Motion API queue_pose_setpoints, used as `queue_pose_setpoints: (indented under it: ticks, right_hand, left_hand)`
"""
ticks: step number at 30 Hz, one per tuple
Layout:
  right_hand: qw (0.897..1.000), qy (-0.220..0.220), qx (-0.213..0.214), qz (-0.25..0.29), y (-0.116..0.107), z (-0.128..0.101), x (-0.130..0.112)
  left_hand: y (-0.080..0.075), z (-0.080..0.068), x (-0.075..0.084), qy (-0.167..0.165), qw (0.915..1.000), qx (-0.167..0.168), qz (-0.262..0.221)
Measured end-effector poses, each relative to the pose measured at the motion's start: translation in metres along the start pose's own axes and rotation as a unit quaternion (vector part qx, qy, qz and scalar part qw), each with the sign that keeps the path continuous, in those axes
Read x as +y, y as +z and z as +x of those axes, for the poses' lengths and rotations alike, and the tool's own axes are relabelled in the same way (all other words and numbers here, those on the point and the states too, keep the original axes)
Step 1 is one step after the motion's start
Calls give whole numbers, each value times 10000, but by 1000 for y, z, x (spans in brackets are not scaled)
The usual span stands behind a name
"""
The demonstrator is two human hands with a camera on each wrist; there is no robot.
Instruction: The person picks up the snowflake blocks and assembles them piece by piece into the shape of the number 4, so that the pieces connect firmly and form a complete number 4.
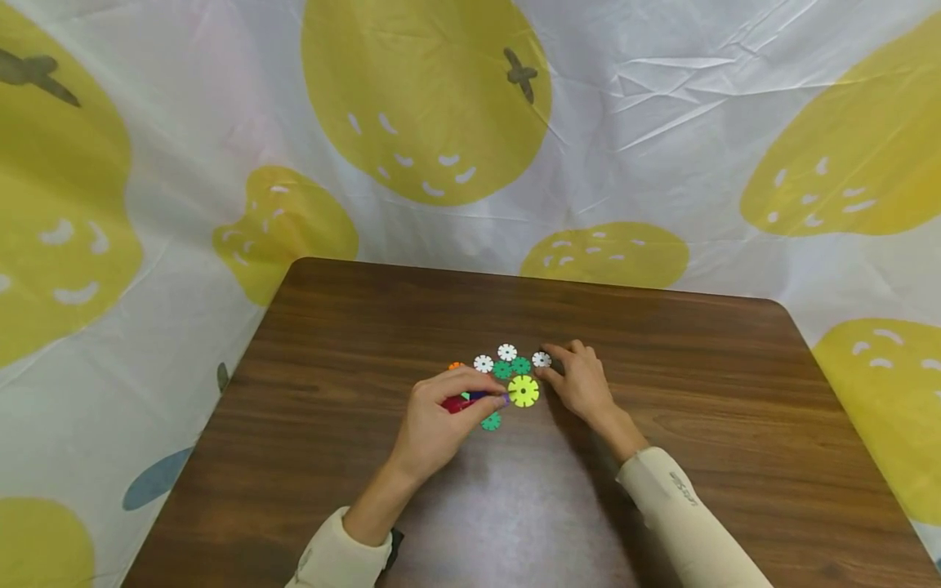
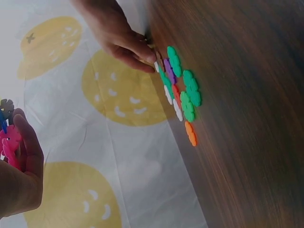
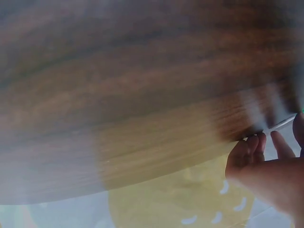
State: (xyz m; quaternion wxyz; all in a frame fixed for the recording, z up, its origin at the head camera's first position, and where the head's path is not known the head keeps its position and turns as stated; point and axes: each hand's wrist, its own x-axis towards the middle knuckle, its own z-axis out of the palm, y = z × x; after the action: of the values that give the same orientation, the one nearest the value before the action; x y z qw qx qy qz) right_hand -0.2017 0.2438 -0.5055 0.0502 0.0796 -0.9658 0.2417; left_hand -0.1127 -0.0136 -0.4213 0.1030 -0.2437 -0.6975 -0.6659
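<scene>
- Head view: left hand (image 1: 434,425) near the middle of the brown bench (image 1: 735,425), grip curled round a small cluster of joined discs (image 1: 465,401), red and purple showing between thumb and fingers.
- Yellow disc (image 1: 523,391) lying flat just beside the left fingertips, touching or nearly touching the held cluster; cannot tell which.
- Right hand (image 1: 581,380) resting on the bench just right of the yellow disc, narrow grip of thumb and forefinger pinching a white disc (image 1: 541,359).
- Loose discs spread on the bench between and behind the hands, toward the far edge: two more white ones (image 1: 495,358), two green ones (image 1: 511,367), an orange one (image 1: 456,366) half hidden behind the left hand, and a green one (image 1: 491,421) on the near side under the left fingers.
- All of it sitting well apart from every bench edge and corner; a white sheet with yellow fruit prints (image 1: 426,98) hanging beyond the far edge.
- Left wrist view: left hand (image 2: 21,175) at the frame's edge, fingers curled round pink-red discs (image 2: 10,145) with a bit of blue and grey above.
- Across the bench, right hand (image 2: 121,40) pinching the white disc (image 2: 156,66) by its rim, next to the green, purple, white and orange discs lying flat.
- Right wrist view: blurred; right hand (image 3: 266,166) low at the right, fingers curled, a thin white edge (image 3: 280,124) at the fingertips against the bench surface.
</scene>
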Motion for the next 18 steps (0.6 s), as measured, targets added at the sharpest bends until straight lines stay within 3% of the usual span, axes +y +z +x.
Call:
queue_pose_setpoints:
  ticks: [9,18]
  right_hand:
    - [9998,-93,157,28,1,0,1]
    - [9995,199,46,257,-6,-11,-2]
  left_hand:
    - [2,-1,-2,38,10000,8,-10]
    - [4,-1,1,-62,10000,-1,-22]
